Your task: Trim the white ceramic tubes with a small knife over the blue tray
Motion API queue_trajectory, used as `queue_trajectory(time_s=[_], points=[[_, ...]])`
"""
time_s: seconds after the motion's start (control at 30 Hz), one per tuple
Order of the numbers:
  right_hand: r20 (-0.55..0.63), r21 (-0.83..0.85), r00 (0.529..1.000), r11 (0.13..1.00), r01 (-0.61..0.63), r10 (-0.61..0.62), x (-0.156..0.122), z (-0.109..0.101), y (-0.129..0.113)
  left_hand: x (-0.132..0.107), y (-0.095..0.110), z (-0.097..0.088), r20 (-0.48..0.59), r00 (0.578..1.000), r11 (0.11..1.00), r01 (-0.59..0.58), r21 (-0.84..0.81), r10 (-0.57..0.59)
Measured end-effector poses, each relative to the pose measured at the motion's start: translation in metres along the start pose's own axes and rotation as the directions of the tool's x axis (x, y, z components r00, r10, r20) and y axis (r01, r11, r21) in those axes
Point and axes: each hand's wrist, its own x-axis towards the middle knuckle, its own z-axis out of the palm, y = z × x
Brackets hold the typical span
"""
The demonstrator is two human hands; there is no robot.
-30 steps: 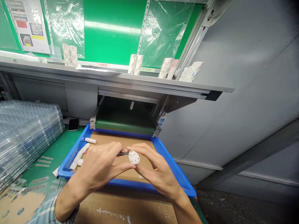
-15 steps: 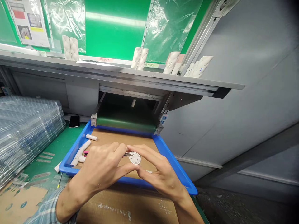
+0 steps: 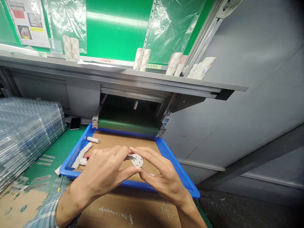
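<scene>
My two hands meet over a blue tray (image 3: 184, 182) lined with cardboard. My right hand (image 3: 161, 177) pinches a small white round disc (image 3: 137, 160) between thumb and fingers. My left hand (image 3: 104, 172) is closed round a thin tool with a pink handle (image 3: 87, 156), and its metal tip (image 3: 128, 157) touches the disc's left edge. Both thumbs touch under the disc.
White plastic tubes (image 3: 82, 152) lie in the tray's left part. A stack of clear plastic trays (image 3: 28, 133) stands at the left, a phone (image 3: 75, 123) behind it. A green conveyor belt (image 3: 128, 125) ends at the tray. White parts (image 3: 142, 59) stand on the shelf above.
The hands and disc have hardly moved; since a second ago the view shifted slightly, leaving the shelf parts further right.
</scene>
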Motion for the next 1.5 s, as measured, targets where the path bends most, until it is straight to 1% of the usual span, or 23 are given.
queue_trajectory(time_s=[0.13,0.23,0.43,0.57,0.67,0.8,0.87,0.97,1.07,1.17,1.23,1.33,1.5], points=[[-0.008,0.006,1.000,1.000,-0.006,0.006,-0.001,0.001,0.001,-0.001,0.001,0.000,0.018,1.000,0.999,0.007,0.046,-0.008],[-0.012,0.017,1.000,1.000,-0.002,0.002,-0.001,0.001,0.001,0.000,0.001,0.000,0.040,0.999,0.999,0.009,0.034,-0.010],[-0.021,0.027,1.000,1.000,-0.003,0.003,-0.001,0.002,0.002,0.001,-0.002,0.000,0.047,0.999,0.998,-0.008,-0.062,0.011],[-0.034,0.041,0.999,0.999,-0.006,0.008,0.001,0.001,0.003,0.001,-0.004,0.002,-0.008,1.000,0.992,-0.010,-0.125,0.009],[-0.028,0.068,1.000,0.998,-0.003,0.004,0.001,0.001,0.003,0.000,-0.004,0.003,-0.053,0.998,0.979,0.001,-0.206,-0.012],[-0.025,0.092,1.000,0.996,-0.008,0.010,0.000,0.001,0.003,0.000,-0.003,0.002,-0.045,0.997,0.941,0.042,-0.335,-0.060],[-0.067,0.102,0.998,0.995,-0.016,0.022,-0.001,0.003,0.004,0.001,-0.004,0.000,-0.073,0.996,0.941,0.028,-0.337,-0.056],[-0.186,0.092,0.981,0.995,-0.041,0.058,-0.002,0.006,0.008,0.002,-0.007,-0.001,-0.113,0.993,0.961,-0.003,-0.275,-0.029],[-0.285,0.009,0.956,0.998,-0.066,0.066,-0.002,0.009,0.011,0.002,-0.009,-0.001,-0.127,0.992,0.977,-0.041,-0.209,0.014],[-0.354,-0.072,0.935,0.996,-0.053,0.024,-0.001,0.011,0.009,0.002,-0.007,-0.002,-0.138,0.990,0.985,-0.052,-0.166,0.029],[-0.377,-0.107,0.926,0.993,-0.039,-0.004,0.001,0.012,0.007,0.002,-0.004,-0.003,-0.137,0.990,0.985,-0.055,-0.165,0.032],[-0.380,-0.147,0.925,0.989,-0.029,-0.029,0.002,0.013,0.005,0.000,0.001,-0.006,-0.124,0.992,0.981,-0.057,-0.186,0.034],[-0.377,-0.186,0.924,0.983,-0.010,-0.062,0.003,0.013,0.004,-0.002,0.002,-0.004,-0.121,0.992,0.978,-0.069,-0.195,0.046]])
